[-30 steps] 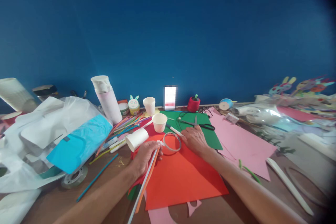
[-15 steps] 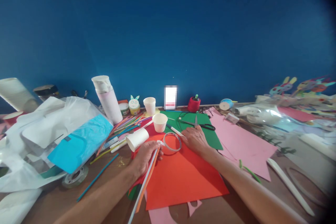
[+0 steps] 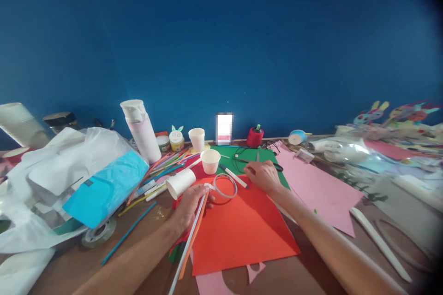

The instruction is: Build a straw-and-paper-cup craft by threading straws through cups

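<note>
My left hand [image 3: 194,203] is closed on a white pipe cleaner [image 3: 188,253] and an orange pipe cleaner [image 3: 194,239], which hang toward me; a small white piece shows at its fingertips. Just right of it, a clear ring of tape [image 3: 224,185] lies on red paper [image 3: 242,230]. My right hand [image 3: 265,176], fingers bent downward, is over the edge of the green paper [image 3: 231,154] and covers part of the black-handled scissors [image 3: 279,167]. Its fingertips are hidden. Between the hands lies a white marker [image 3: 235,177] with a dark cap, touched by neither.
One paper cup [image 3: 210,161] stands upright, another paper cup [image 3: 180,183] lies on its side. At left are a plastic bag [image 3: 104,152], a tape roll [image 3: 99,233] and a bottle [image 3: 141,133]. Pink paper [image 3: 321,189] and a clear plastic bottle [image 3: 341,150] are at right.
My right hand has come away from the white marker and shifted right, over the scissors. The marker now lies free. My left hand stays nearly still with the pipe cleaners.
</note>
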`<action>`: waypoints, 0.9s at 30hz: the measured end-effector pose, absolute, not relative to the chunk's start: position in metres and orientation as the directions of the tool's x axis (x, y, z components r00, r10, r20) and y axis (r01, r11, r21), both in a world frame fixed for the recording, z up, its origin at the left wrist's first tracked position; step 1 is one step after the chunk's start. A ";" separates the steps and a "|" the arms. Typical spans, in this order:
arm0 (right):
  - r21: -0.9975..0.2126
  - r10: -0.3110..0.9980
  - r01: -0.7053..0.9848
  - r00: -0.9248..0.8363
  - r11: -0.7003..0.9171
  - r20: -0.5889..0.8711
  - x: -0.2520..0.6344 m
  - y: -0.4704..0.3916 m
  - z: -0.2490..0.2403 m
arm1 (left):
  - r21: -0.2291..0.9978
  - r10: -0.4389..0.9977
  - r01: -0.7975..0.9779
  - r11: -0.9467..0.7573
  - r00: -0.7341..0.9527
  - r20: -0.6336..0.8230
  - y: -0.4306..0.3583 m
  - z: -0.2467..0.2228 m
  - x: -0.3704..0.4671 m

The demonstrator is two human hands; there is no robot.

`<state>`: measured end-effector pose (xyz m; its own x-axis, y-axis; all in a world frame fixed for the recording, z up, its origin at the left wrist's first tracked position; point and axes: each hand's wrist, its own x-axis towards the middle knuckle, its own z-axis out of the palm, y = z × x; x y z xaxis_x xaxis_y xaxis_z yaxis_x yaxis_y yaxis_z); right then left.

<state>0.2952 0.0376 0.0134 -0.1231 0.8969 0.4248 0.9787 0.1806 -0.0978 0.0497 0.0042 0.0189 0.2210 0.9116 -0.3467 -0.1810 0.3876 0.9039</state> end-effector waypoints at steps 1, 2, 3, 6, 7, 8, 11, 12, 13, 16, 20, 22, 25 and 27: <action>-0.111 0.902 0.984 -0.081 0.141 0.425 0.301 0.040 0.015 | 0.902 0.910 -0.183 0.391 0.221 -0.349 0.004 0.020 0.050; -0.126 0.909 0.988 -0.032 0.093 0.416 0.306 0.042 0.016 | 0.901 0.910 -0.185 0.393 0.222 -0.351 0.004 0.021 0.050; -0.142 0.916 0.989 0.017 0.044 0.402 0.311 0.044 0.017 | 0.900 0.909 -0.188 0.394 0.221 -0.352 0.003 0.021 0.050; -0.129 0.940 0.991 0.072 -0.030 0.334 0.322 0.047 0.018 | 0.898 0.909 -0.191 0.396 0.221 -0.353 0.003 0.022 0.051; -0.112 0.947 0.993 0.077 -0.044 0.311 0.324 0.047 0.019 | 0.898 0.909 -0.191 0.396 0.222 -0.354 0.003 0.022 0.051; -0.094 0.953 0.994 0.085 -0.060 0.291 0.326 0.047 0.019 | 0.898 0.909 -0.191 0.396 0.222 -0.353 0.003 0.022 0.051; -0.052 0.960 0.992 0.128 -0.119 0.247 0.331 0.046 0.018 | 0.901 0.913 -0.195 0.387 0.221 -0.344 0.003 0.022 0.050; -0.037 0.961 0.990 0.144 -0.139 0.237 0.333 0.047 0.018 | 0.903 0.915 -0.197 0.382 0.220 -0.339 0.003 0.022 0.050; -0.019 0.960 0.987 0.158 -0.158 0.230 0.336 0.047 0.017 | 0.905 0.917 -0.199 0.376 0.218 -0.333 0.003 0.022 0.050; 0.039 0.959 0.981 0.178 -0.191 0.220 0.343 0.048 0.015 | 0.910 0.925 -0.207 0.358 0.212 -0.316 0.002 0.022 0.050; 0.100 0.973 0.979 0.158 -0.176 0.170 0.350 0.050 0.012 | 0.914 0.932 -0.225 0.338 0.211 -0.293 0.002 0.023 0.051; 0.122 0.980 0.980 0.139 -0.157 0.142 0.351 0.051 0.012 | 0.914 0.934 -0.234 0.331 0.215 -0.284 0.001 0.024 0.051; 0.149 0.987 0.980 0.113 -0.130 0.116 0.352 0.052 0.013 | 0.913 0.936 -0.243 0.327 0.219 -0.277 0.001 0.024 0.051; 0.162 0.989 0.980 0.100 -0.117 0.109 0.353 0.053 0.013 | 0.912 0.936 -0.249 0.327 0.221 -0.275 0.001 0.024 0.050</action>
<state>0.3527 0.0530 0.0132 0.1000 0.9890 0.1086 0.9798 -0.1169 0.1623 0.0501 0.0008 0.0243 0.2211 0.9357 -0.2747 -0.2487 0.3265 0.9119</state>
